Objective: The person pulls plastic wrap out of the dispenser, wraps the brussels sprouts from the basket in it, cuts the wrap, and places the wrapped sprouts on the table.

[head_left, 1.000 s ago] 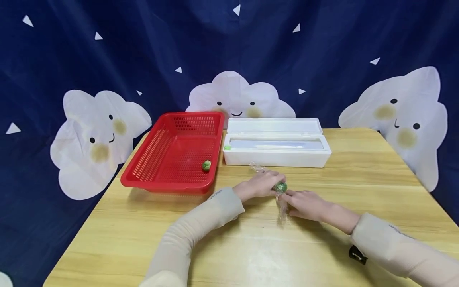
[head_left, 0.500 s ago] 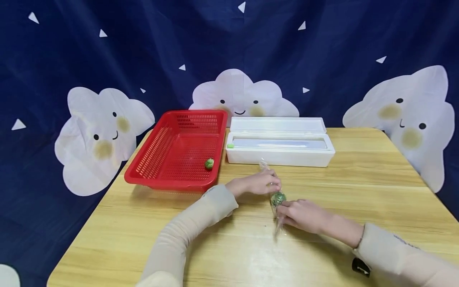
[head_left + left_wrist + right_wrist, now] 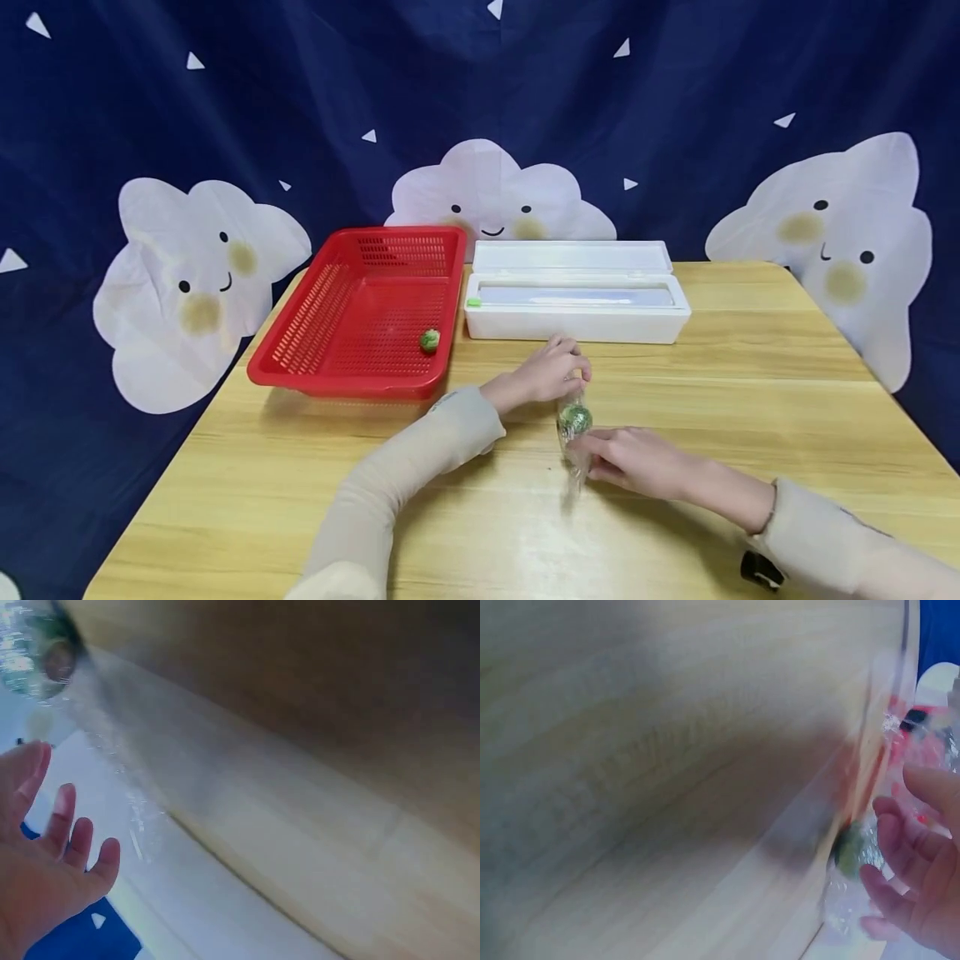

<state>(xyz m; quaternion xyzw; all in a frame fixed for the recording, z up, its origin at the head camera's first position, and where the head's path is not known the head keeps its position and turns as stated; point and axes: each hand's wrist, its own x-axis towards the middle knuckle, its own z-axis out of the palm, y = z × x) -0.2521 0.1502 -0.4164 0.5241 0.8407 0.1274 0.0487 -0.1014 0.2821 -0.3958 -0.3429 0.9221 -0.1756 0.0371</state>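
Between hands [image 3: 547, 372] [image 3: 637, 457], film-wrapped green ball [image 3: 575, 419]; box [image 3: 573, 325] edge near left fingers [image 3: 582, 367].

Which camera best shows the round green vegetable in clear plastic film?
The head view: the wrapped green vegetable appears nearly whole, between the left hand and right hand. The left wrist view cuts it off at the left edge; the right wrist view shows it dim and blurred.

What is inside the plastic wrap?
A round green vegetable shows through the plastic wrap. The left hand and right hand cover parts of it; whatever lies under them cannot be seen.
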